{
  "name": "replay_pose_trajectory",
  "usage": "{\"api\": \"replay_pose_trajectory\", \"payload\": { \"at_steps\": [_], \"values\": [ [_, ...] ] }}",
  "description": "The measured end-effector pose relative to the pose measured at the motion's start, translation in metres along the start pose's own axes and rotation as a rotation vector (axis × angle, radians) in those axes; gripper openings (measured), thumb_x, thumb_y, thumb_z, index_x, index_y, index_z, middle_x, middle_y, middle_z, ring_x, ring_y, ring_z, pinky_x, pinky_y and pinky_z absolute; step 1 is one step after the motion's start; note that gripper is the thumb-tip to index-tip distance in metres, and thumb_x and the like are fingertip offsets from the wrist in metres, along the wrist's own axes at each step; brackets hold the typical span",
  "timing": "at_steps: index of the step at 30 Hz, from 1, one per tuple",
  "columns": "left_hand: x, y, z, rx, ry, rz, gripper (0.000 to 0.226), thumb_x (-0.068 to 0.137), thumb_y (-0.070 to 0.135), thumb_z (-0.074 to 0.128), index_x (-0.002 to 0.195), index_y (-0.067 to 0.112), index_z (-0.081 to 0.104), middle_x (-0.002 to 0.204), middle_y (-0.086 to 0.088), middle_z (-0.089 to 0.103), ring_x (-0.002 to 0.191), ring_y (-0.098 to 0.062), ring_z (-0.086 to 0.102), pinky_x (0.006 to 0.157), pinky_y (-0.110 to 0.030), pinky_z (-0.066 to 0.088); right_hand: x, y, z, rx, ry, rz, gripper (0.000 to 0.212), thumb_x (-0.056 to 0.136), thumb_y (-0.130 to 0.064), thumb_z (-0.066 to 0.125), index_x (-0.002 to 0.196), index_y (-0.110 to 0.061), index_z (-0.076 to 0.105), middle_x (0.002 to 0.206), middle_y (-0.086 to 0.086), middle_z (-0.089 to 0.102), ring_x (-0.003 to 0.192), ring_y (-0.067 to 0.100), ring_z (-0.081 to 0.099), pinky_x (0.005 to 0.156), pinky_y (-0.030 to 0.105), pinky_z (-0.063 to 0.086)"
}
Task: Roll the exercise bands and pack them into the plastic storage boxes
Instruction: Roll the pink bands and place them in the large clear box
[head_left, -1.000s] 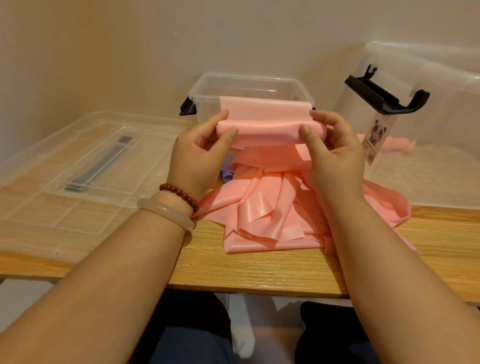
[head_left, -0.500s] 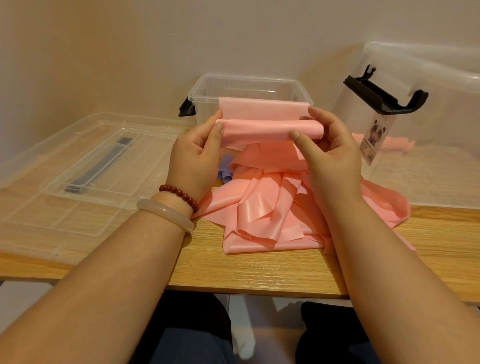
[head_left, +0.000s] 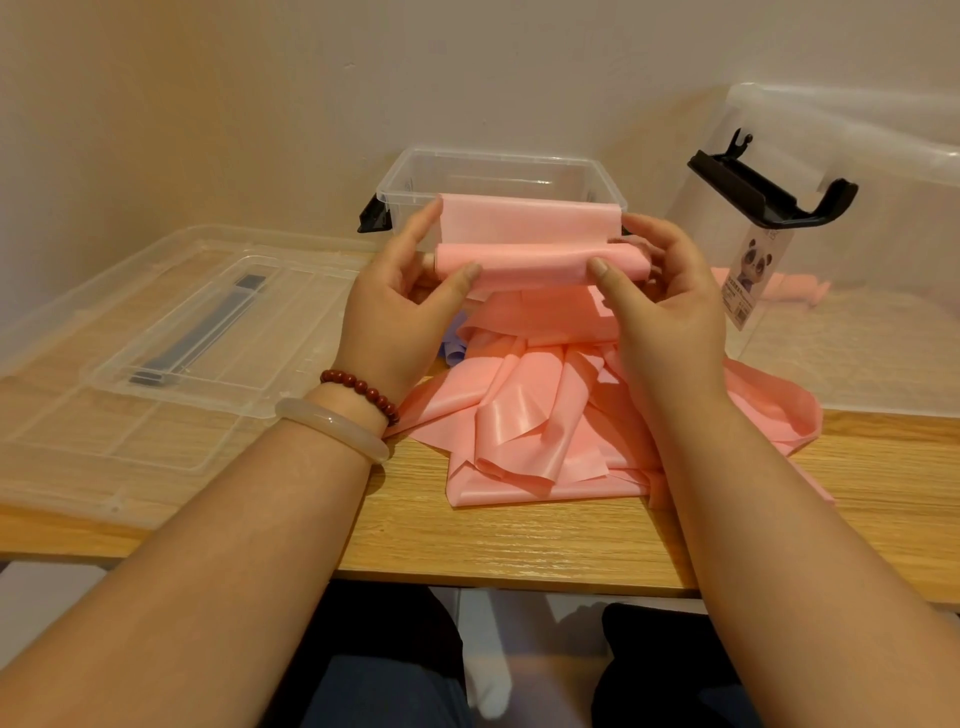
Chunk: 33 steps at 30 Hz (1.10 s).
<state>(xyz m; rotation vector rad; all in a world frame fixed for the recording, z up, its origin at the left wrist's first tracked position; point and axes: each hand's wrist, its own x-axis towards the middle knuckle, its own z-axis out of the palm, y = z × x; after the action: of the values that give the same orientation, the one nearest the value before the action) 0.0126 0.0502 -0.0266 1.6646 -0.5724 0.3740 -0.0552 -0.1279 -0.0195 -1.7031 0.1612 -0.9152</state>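
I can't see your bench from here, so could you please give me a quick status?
Left hand and right hand each pinch an end of the pink band roll. Rest of band loose, heaped on table. Small clear box open just behind.

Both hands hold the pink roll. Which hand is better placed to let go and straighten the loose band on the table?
Probably the right hand: the loose band lies below and around its wrist, while the left hand can hold the pink roll.

Pink band (head_left: 530, 265) half rolled, rest heaped; clear box (head_left: 498, 176) open behind
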Motion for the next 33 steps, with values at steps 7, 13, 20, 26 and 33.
{"api": "replay_pose_trajectory", "payload": {
  "at_steps": [7, 13, 20, 26, 33],
  "values": [
    [0.0014, -0.0036, 0.0003, 0.018, 0.058, 0.028, 0.025, 0.092, 0.012, 0.062, 0.111, 0.028, 0.060, 0.095, 0.018, 0.062, 0.088, 0.012, 0.059, 0.079, -0.010, 0.049, -0.0001, -0.0004, -0.0012, 0.034, -0.010, 0.035, 0.033, 0.087, -0.018, 0.071, 0.118, -0.026, 0.064, 0.112, -0.003, 0.067, 0.095, 0.007, 0.064, 0.074, 0.015, 0.052],
    [0.0014, -0.0033, -0.0005, 0.095, 0.099, 0.075, 0.017, 0.095, 0.020, 0.058, 0.103, 0.035, 0.058, 0.093, 0.026, 0.058, 0.088, 0.016, 0.054, 0.076, -0.005, 0.046, 0.0003, -0.0003, 0.0007, 0.016, 0.010, 0.035, 0.029, 0.089, -0.015, 0.068, 0.114, -0.026, 0.060, 0.102, -0.002, 0.067, 0.088, 0.009, 0.065, 0.073, 0.020, 0.055],
    [0.0018, -0.0057, 0.0007, 0.084, 0.076, 0.069, 0.008, 0.094, 0.022, 0.060, 0.099, 0.029, 0.060, 0.091, 0.023, 0.059, 0.086, 0.014, 0.056, 0.075, -0.007, 0.046, 0.0028, 0.0030, -0.0006, -0.034, 0.053, 0.011, 0.018, 0.092, -0.024, 0.065, 0.110, -0.025, 0.065, 0.097, 0.000, 0.069, 0.086, 0.013, 0.065, 0.074, 0.027, 0.057],
    [0.0021, -0.0018, 0.0002, 0.016, 0.090, 0.026, 0.018, 0.092, 0.019, 0.063, 0.102, 0.032, 0.054, 0.086, 0.015, 0.062, 0.079, 0.010, 0.059, 0.070, -0.009, 0.048, 0.0027, 0.0027, -0.0006, -0.014, -0.007, 0.004, 0.033, 0.091, -0.019, 0.066, 0.120, -0.032, 0.059, 0.110, -0.005, 0.068, 0.096, 0.011, 0.065, 0.079, 0.022, 0.055],
    [0.0014, -0.0035, -0.0007, 0.042, 0.058, 0.052, 0.016, 0.092, 0.020, 0.063, 0.104, 0.030, 0.058, 0.094, 0.015, 0.059, 0.079, 0.006, 0.056, 0.069, -0.011, 0.047, 0.0021, 0.0029, -0.0013, -0.078, 0.037, -0.029, 0.024, 0.089, -0.026, 0.067, 0.112, -0.029, 0.062, 0.104, -0.004, 0.067, 0.093, 0.014, 0.063, 0.081, 0.041, 0.056]
  ]
}}
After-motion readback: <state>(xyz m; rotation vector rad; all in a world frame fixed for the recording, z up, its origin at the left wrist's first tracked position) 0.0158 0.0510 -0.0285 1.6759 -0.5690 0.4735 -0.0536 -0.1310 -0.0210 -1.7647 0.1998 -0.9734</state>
